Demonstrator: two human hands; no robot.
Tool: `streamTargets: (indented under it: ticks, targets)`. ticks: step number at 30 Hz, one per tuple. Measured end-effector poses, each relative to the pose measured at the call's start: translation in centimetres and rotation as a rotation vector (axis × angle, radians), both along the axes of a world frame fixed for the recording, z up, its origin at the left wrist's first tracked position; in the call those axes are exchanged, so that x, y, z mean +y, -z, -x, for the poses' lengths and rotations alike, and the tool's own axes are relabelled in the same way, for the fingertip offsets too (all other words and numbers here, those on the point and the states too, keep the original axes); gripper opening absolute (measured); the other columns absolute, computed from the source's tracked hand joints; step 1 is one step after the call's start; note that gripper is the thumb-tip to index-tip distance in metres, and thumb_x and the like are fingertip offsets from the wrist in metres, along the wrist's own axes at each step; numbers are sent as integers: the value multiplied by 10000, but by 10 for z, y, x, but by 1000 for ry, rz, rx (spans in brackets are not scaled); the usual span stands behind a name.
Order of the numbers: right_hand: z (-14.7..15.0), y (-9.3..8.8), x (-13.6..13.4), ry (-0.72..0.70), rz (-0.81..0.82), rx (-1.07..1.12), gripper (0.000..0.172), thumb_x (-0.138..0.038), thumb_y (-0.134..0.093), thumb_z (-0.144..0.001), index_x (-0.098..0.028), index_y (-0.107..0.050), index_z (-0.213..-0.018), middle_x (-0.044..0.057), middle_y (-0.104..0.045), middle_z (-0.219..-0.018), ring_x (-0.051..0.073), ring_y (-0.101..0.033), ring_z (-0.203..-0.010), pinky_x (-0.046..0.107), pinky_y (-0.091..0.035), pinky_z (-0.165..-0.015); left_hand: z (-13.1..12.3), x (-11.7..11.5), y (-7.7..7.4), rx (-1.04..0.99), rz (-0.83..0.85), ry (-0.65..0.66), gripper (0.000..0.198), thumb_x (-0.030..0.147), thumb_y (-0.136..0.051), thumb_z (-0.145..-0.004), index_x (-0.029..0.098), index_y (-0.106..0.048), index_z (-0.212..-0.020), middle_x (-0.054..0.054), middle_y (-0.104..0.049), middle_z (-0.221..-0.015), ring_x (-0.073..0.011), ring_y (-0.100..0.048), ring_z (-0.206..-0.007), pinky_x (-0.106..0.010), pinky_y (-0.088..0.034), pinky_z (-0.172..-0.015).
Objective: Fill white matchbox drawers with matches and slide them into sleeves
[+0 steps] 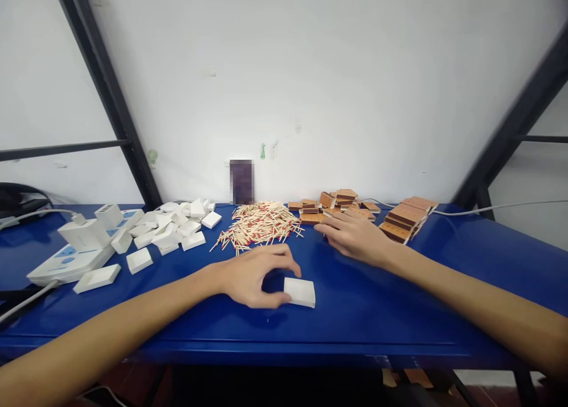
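Note:
My left hand (261, 278) is at the front middle of the table, thumb and index finger curved about the left end of a small white matchbox tray (300, 292). The thumb touches its near left corner and the index fingertip meets its far edge. The tray lies flat on the blue table. Farther right, my right hand (350, 235) reaches over the table with fingers stretched out, beside loose brown matchbox sleeves (313, 217). It shows nothing in its grasp, and part of the sleeves is hidden behind it. Between the hands and the wall lies a heap of red-tipped matches (264, 225).
Many white trays (166, 234) are piled at left, near a white power strip (71, 264) with plugged-in chargers. Stacked matchboxes (408, 217) stand at right, beside a white cable (492, 207). A blurred dark rectangle (242, 182) is by the wall. Black metal posts frame both sides.

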State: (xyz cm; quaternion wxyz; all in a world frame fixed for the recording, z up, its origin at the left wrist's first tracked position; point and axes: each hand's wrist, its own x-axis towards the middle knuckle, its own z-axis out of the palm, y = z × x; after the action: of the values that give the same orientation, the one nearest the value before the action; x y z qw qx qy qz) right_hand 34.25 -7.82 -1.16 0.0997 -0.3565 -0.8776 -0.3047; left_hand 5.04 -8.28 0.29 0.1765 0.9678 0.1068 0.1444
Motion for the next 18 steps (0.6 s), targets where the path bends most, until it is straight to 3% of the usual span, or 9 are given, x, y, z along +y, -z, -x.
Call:
streamTargets:
  ticks: [3, 5, 8, 11, 14, 18]
  targets:
    - [21, -2, -11, -76, 13, -35, 256, -139, -478, -918, -154, -635, -1119, 118, -696, -1002, 243, -597, -890, 376, -400, -793, 9, 29, -6, -97, -160, -157, 224, 323, -499, -929, 182, -639, -1034, -66, -610, -1003, -195, -568, -942, -345, -440, -881]
    - [31, -2, -16, -100, 85, -55, 183, -208, -497, -925, -165, -663, -988, 90, -694, -895, 216, -585, -798, 357, -388, -755, 20, 51, -10, -123, -260, -277, 273, 319, -419, -970, 170, -644, -931, -57, -608, -897, -189, -561, -886, -338, -433, -833]
    - [37, -3, -16, -90, 167, 18, 235, -312, -500, -936, -167, -668, -856, 78, -676, -832, 194, -571, -742, 334, -379, -721, 38, 74, -10, -77, -402, -361, 309, 313, -391, -975, 159, -649, -904, -66, -594, -850, -192, -541, -844, -328, -421, -781]
    - [40, -10, -12, -61, 165, 97, 254, -287, -469, -950, -159, -669, -863, 87, -675, -849, 194, -576, -744, 327, -371, -706, 53, 80, -6, 42, -481, -374, 313, 305, -394, -964, 158, -661, -895, -80, -601, -871, -203, -538, -857, -337, -417, -791]
    - [48, -14, -6, 18, 210, 138, 201, -261, -502, -933, -155, -670, -900, 94, -681, -881, 208, -596, -789, 329, -374, -715, 58, 75, -1, 47, -458, -399, 312, 296, -388, -958, 164, -666, -904, -81, -617, -904, -208, -544, -888, -340, -422, -812]
    - [59, -7, 7, 113, 290, 148, 177, -227, -517, -916, -156, -679, -916, 96, -686, -930, 222, -615, -856, 328, -383, -728, 59, 71, 0, 15, -406, -449, 307, 275, -386, -943, 170, -674, -923, -73, -614, -917, -211, -542, -906, -348, -428, -827]
